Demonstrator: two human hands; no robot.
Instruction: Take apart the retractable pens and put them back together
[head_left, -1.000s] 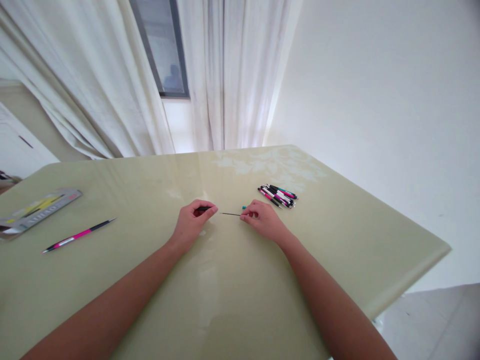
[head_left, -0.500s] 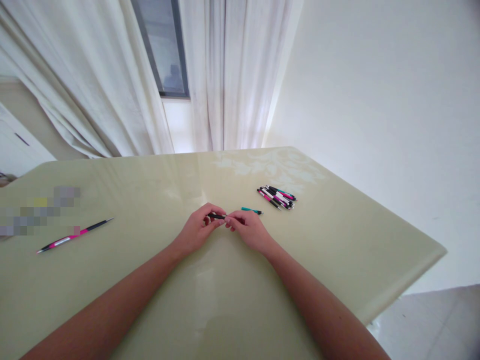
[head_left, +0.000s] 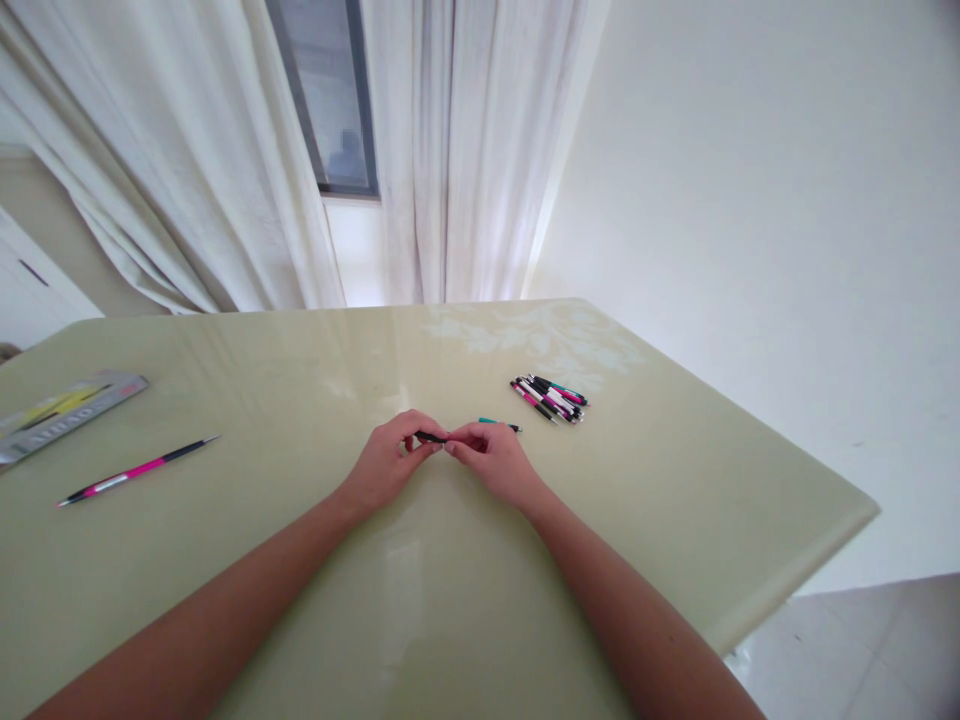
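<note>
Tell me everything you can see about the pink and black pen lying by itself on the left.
The pen is slim and plastic-looking: a pink barrel with a pale patch, black sections towards both ends, and a narrow, metallic-looking tip at its right end. It lies flat and slantwise on the table, nearer the camera than the box and apart from it. Only the table touches it.

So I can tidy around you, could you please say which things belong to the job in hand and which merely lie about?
Likely the job:
black pen part, in the left hand, right hand at its end
teal pen piece

Apparently lying about:
pink and black pen
pen pile
grey box
</note>
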